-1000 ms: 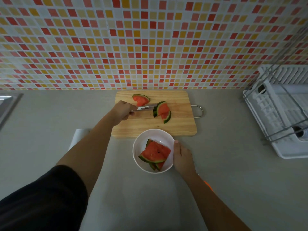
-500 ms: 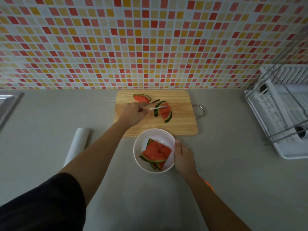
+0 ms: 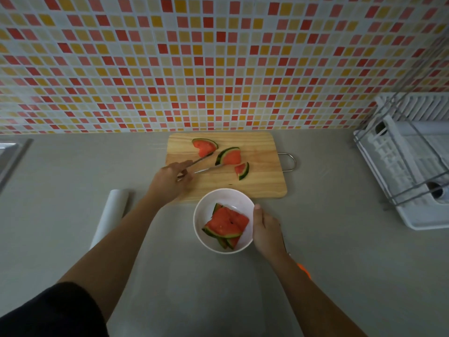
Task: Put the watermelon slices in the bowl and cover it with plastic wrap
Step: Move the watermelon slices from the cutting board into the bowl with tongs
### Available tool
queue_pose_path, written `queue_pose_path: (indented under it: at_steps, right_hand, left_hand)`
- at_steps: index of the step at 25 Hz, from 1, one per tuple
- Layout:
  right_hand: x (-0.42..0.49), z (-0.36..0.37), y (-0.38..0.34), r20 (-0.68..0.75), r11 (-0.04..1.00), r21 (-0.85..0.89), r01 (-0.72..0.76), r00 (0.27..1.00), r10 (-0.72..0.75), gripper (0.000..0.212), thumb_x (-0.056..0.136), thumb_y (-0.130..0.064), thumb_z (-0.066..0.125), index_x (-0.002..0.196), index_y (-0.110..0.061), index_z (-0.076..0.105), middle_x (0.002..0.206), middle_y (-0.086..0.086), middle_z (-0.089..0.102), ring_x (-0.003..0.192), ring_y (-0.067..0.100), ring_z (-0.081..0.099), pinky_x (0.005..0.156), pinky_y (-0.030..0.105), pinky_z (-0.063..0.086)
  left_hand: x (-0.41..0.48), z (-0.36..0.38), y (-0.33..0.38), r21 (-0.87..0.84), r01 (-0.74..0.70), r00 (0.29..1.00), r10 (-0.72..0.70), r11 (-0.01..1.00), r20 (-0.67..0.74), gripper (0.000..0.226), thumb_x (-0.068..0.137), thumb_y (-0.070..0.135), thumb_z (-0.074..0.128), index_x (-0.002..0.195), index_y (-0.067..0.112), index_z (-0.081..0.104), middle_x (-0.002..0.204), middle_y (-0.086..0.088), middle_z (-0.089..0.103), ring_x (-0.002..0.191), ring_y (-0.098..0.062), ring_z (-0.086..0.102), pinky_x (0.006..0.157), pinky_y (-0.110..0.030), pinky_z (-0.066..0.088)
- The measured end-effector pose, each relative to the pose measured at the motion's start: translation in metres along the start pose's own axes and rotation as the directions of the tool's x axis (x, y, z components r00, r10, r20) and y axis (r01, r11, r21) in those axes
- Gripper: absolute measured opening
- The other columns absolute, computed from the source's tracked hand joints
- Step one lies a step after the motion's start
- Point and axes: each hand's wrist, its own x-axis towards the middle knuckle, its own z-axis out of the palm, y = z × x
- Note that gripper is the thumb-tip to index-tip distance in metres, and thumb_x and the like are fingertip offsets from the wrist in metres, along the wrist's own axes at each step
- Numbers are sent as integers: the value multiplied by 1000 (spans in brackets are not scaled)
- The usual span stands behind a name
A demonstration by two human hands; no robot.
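Two hands: both working over the counter (image 3: 340, 276).
Right hand (image 3: 266, 231): resting against the right rim of the white bowl (image 3: 201, 215), thumb lying on the rim, fingers curling round the outside.
Bowl: sitting near the counter's middle, just touching the cutting board's near edge, holding stacked watermelon slices (image 3: 224, 224).
Plastic wrap roll (image 3: 110, 216): lying left of the bowl, well apart, partly hiding behind the left forearm.
Left hand (image 3: 171, 178): gripping metal tongs (image 3: 206, 164), arms spreading open toward the fruit.
Cutting board (image 3: 264, 181): carrying three slices (image 3: 230, 156) on its far half; tong tips reaching the two nearest the far-left corner.
Dish rack (image 3: 413, 166): sitting at the counter's right edge.
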Motion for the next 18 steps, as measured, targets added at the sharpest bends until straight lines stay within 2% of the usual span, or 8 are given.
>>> queue_pose_path:
  at_steps: [4, 9, 14, 18]
  right_hand:
    - [1, 1, 3, -2, 1000, 18, -4, 1000, 4, 50, 97, -42, 27, 70, -15, 59, 69, 3, 62, 71, 21, 59, 67, 34, 46]
    - [3, 3, 4, 3, 1000, 2, -28, 1000, 28, 48, 97, -44, 26, 61, -24, 52, 62, -10, 56, 66, 12, 57, 61, 28, 39]
    - [4, 5, 11, -17, 999, -3, -35, 999, 34, 51, 92, -52, 24, 58, -26, 52, 63, -10, 58, 67, 12, 58, 66, 30, 41]
    - [5, 6, 11, -23, 1000, 7, -13, 1000, 13, 50, 92, -51, 24, 61, -25, 53, 66, -4, 61, 68, 15, 60, 66, 31, 42]
  left_hand:
    - [7, -3, -12, 87, -33, 994, 24, 996, 105, 42, 91, 26, 60, 131, 14, 56, 112, -15, 57, 96, -32, 58, 90, -37, 44]
    - [37, 5, 6, 103, -15, 971, -10, 995, 238, 49, 94, 37, 52, 139, 18, 46, 114, -16, 56, 108, -33, 51, 94, -36, 37]
    - [36, 7, 8, 96, -38, 975, 16, 995, 223, 48, 96, 35, 49, 138, 14, 47, 109, -19, 60, 102, -34, 53, 90, -36, 38]
    - [37, 4, 10, 20, -26, 979, 21, 999, 204, 41, 97, 34, 49, 133, 15, 54, 106, -18, 67, 99, -31, 57, 87, -36, 41]
